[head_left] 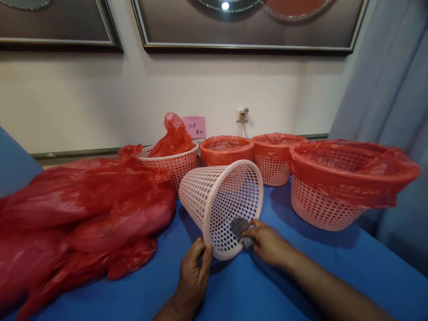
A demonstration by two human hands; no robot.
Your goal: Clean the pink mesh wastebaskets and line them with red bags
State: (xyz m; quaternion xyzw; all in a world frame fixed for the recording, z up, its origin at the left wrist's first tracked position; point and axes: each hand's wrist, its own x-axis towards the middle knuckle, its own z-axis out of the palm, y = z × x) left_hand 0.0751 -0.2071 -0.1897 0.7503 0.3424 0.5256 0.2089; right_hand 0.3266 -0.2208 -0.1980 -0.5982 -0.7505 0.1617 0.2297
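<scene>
A pale pink perforated plastic basket (197,187) lies tilted on its side, its round mouth turned toward me. My left hand (195,272) pinches the lower left of its rim between thumb and fingers. In my right hand (267,243) is a crumpled grey cloth (241,229), held in closed fingers. Part of the cloth reaches just inside the basket's mouth, near the lower right of the rim. Whether it presses on the inner wall I cannot tell.
Red plastic bags (90,209), bulging, are heaped at left. Behind stands a basket (174,165) with a red bag in it. Red-lined baskets stand behind (227,151) and at right (324,205). The table (234,294) is blue. A wall socket (241,116) holds a plug.
</scene>
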